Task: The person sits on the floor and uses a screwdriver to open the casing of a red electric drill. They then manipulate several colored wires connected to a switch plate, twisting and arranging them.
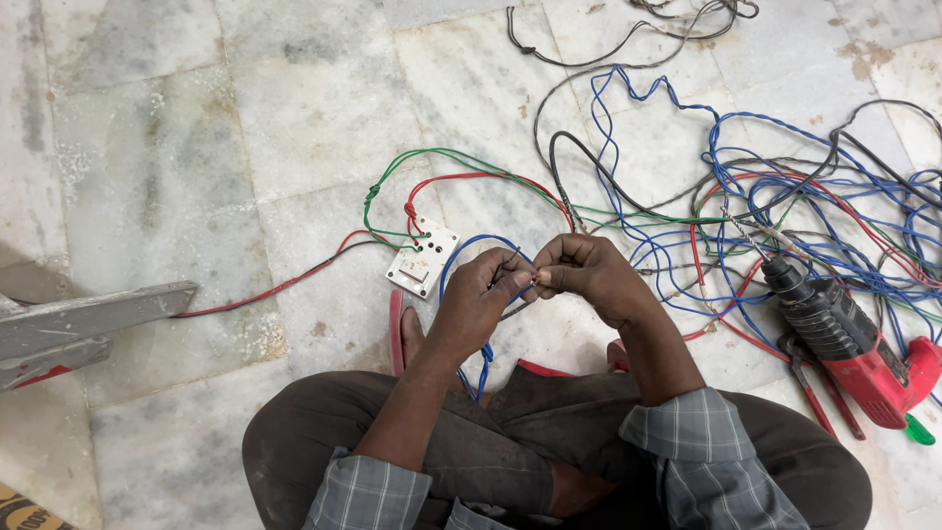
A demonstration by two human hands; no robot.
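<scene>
Wire tip (535, 283) hidden; ladder (88, 329) cropped

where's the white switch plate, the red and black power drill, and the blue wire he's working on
white square switch plate (423, 259), head view, middle of its face
red and black power drill (834, 329), head view, black body
blue insulated wire (461, 257), head view, loop left of the hands

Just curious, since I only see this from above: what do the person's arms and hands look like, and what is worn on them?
Both hands, the left hand and right hand, are bare: no gloves, rings or watch visible. Grey checked shirt sleeves are rolled up to the elbows, leaving the forearms uncovered.
</scene>
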